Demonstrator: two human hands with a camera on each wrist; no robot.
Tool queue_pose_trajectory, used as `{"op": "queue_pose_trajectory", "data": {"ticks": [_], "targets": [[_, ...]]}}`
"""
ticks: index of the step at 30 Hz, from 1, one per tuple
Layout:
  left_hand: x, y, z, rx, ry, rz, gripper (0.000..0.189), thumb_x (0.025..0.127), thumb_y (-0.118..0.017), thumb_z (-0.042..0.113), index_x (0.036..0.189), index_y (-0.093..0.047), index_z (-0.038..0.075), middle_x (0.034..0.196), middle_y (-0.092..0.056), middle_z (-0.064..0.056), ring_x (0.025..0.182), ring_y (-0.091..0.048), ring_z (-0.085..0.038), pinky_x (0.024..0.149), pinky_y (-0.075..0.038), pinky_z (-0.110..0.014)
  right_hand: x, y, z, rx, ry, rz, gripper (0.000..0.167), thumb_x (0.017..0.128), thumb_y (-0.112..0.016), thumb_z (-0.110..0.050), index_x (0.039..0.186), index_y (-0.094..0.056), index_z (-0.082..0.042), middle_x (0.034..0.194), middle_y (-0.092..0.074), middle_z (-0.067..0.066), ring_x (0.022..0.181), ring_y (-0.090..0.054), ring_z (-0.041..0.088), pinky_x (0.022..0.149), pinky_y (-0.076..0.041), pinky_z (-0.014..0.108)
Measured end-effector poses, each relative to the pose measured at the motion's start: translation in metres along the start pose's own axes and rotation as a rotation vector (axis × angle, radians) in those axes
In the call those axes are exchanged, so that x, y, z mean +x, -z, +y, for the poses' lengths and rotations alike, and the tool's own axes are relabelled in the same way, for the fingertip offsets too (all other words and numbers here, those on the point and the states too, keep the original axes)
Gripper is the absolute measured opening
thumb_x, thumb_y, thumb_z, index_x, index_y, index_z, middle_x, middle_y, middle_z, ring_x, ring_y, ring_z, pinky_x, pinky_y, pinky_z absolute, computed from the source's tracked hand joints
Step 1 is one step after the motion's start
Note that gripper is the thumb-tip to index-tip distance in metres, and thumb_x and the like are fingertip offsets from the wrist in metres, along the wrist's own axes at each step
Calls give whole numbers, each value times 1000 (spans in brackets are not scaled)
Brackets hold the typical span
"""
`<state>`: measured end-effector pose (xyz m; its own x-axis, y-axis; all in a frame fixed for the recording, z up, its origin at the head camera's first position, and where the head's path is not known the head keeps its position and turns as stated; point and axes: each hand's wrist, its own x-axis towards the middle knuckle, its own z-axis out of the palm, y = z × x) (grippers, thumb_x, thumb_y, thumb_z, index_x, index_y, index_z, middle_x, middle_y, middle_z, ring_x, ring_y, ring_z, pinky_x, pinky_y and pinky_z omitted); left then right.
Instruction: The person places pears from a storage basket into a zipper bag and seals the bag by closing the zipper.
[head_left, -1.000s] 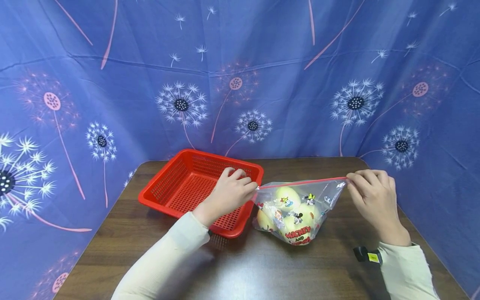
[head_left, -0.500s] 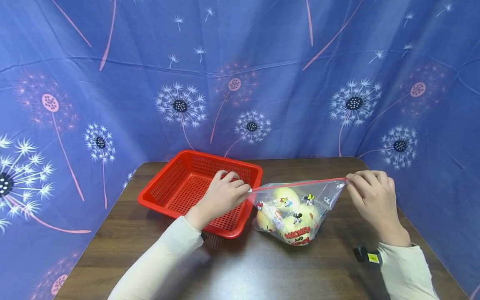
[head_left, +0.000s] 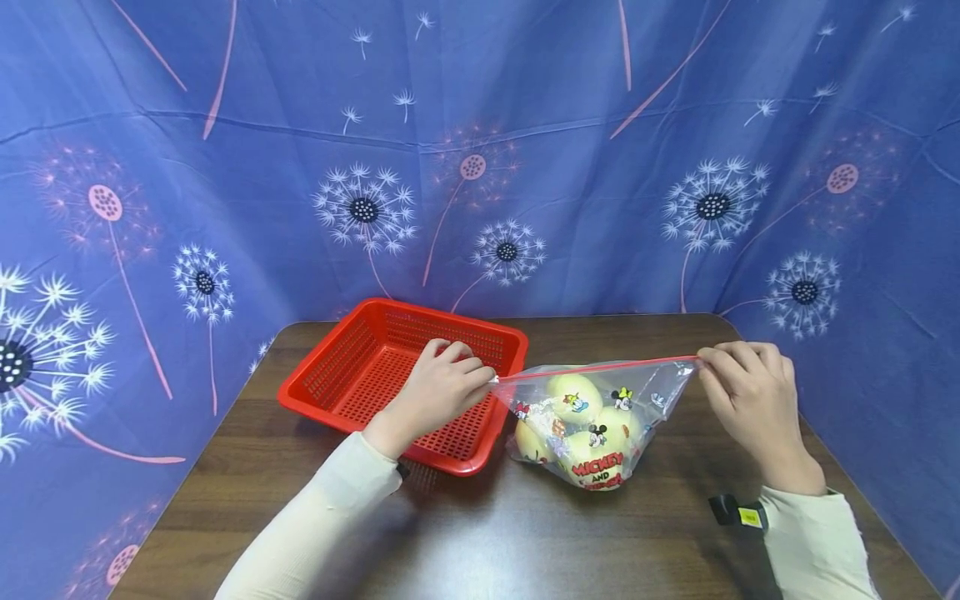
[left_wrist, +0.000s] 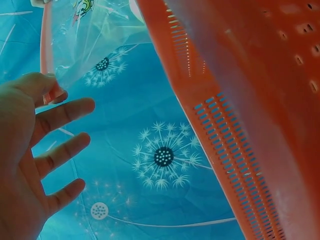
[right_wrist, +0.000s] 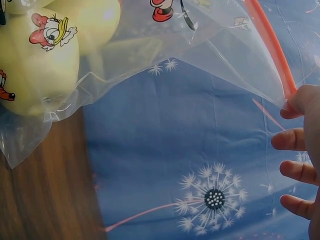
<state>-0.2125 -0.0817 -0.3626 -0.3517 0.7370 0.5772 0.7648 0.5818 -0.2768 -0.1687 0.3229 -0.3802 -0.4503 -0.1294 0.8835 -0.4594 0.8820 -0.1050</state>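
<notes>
A clear zip bag (head_left: 645, 392) printed with cartoon figures sits on the table with several pale yellow round fruits (head_left: 573, 398) inside. Its red zip strip is stretched taut across the top. My left hand (head_left: 442, 387) pinches the strip's left corner between thumb and index finger, over the basket's right rim. In the left wrist view the other fingers of the left hand (left_wrist: 30, 145) are spread away from the bag. At the opposite corner my right hand (head_left: 753, 400) pinches the strip's right end, its remaining fingers (right_wrist: 295, 171) off the plastic.
A red perforated plastic basket (head_left: 315, 408) stands left of the bag, partly behind my left forearm. The brown wooden table (head_left: 480, 550) reaches back to a blue dandelion-print curtain (head_left: 570, 108), which also hangs along both sides.
My left hand has moved left along with the bag's left corner, drawing the zip strip straighter. The right hand stays nearly in place, and the fruits have not shifted.
</notes>
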Motion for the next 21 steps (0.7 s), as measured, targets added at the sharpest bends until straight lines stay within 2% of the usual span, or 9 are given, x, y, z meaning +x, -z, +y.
{"op": "queue_pose_trajectory", "data": {"ticks": [4, 11, 14, 17, 19, 21], "targets": [[1, 0, 1, -7, -2, 5, 4, 93, -69, 25, 92, -68, 21, 85, -68, 8, 92, -57, -17, 87, -42, -43, -2, 1, 1, 22, -9, -5, 53, 101, -44, -47, 92, -69, -1, 86, -64, 18, 86, -50, 44, 69, -28, 58], [2, -2, 6, -36, 18, 18, 5, 93, -67, 22, 97, -69, 18, 90, -71, 6, 91, -58, -18, 86, -44, -42, -8, 3, 2, 90, -34, -12, 27, 93, -54, -23, 92, -67, 1, 87, -64, 18, 87, -52, 43, 73, -31, 57], [0, -3, 9, -84, 56, 4, 7, 95, -66, 21, 100, -68, 16, 93, -71, 4, 92, -59, -18, 85, -44, -41, -8, 3, 0, 156, -50, -26, 22, 93, -56, -16, 93, -65, 4, 88, -64, 19, 87, -52, 39, 79, -34, 47], [-1, -4, 12, -162, 125, -47, 13, 96, -63, 24, 105, -66, 15, 99, -70, 3, 97, -60, -19, 85, -44, -41, -10, 3, -2, 239, -108, -50, 13, 90, -59, -6, 94, -64, 6, 90, -63, 15, 91, -53, 22, 86, -34, 28], [-2, -4, 13, -228, 186, -97, 20, 97, -62, 27, 111, -65, 13, 105, -70, 1, 101, -61, -20, 86, -44, -41, -12, 3, -4, 307, -178, -80, 11, 88, -62, 2, 98, -63, 7, 93, -63, 1, 95, -53, 8, 88, -32, 16], [-2, -4, 16, -302, 259, -149, 30, 97, -63, 31, 118, -63, 10, 111, -69, -2, 104, -61, -21, 87, -44, -43, -14, 3, -6, 363, -266, -127, 19, 87, -63, 5, 107, -63, 6, 99, -60, -15, 100, -49, -5, 88, -31, 11]]}}
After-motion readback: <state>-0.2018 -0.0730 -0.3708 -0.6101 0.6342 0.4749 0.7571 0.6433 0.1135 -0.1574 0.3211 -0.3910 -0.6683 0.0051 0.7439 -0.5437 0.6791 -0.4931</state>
